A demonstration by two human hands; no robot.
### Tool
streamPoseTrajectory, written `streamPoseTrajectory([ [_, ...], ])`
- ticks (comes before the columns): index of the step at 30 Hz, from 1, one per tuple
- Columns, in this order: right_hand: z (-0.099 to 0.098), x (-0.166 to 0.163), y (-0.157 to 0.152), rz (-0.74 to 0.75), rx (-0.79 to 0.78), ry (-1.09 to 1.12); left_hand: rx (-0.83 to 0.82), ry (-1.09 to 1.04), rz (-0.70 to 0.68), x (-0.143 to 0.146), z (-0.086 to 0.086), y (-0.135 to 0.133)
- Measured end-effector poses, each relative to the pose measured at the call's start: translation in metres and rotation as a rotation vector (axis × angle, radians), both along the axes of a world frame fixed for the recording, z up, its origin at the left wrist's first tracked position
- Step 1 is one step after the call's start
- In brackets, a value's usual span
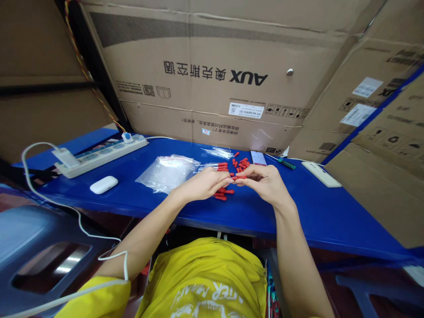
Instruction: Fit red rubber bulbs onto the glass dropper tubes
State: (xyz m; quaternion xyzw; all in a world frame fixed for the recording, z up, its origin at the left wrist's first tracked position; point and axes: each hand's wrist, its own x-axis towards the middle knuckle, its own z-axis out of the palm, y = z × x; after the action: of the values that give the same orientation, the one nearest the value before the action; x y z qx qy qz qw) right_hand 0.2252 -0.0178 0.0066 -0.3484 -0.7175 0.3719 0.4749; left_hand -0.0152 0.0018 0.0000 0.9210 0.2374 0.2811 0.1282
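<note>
Above the middle of the table, my left hand (210, 182) and my right hand (265, 182) meet with their fingertips pinched. A red rubber dropper bulb (241, 177) shows between the fingers of my right hand. My left fingers are closed right at its other end, and they hide what they grip. Loose red bulbs (243, 163) lie just behind my hands. Droppers with red bulbs (221, 165) lie in a row behind my left hand, and more red-bulbed pieces (221, 197) lie below it. Thin clear tubes (220, 152) are piled farther back.
Clear plastic bags (168, 171) lie left of my hands. A white earbud case (104, 184) and a power strip (102, 154) are farther left. A phone (258, 157), a green-handled screwdriver (286, 163) and a pale phone-like slab (321, 173) lie right. Cardboard (212, 88) walls the back.
</note>
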Motion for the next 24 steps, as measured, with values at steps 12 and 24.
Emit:
streamPoseTrajectory([
  [12, -0.002, -0.006, 0.002, 0.017, -0.025, 0.022, 0.008, 0.003, 0.032, 0.002, 0.001, 0.000],
  [24, 0.000, -0.003, 0.004, -0.126, 0.139, -0.138, 0.047, 0.039, 0.246, -0.006, 0.009, -0.001],
])
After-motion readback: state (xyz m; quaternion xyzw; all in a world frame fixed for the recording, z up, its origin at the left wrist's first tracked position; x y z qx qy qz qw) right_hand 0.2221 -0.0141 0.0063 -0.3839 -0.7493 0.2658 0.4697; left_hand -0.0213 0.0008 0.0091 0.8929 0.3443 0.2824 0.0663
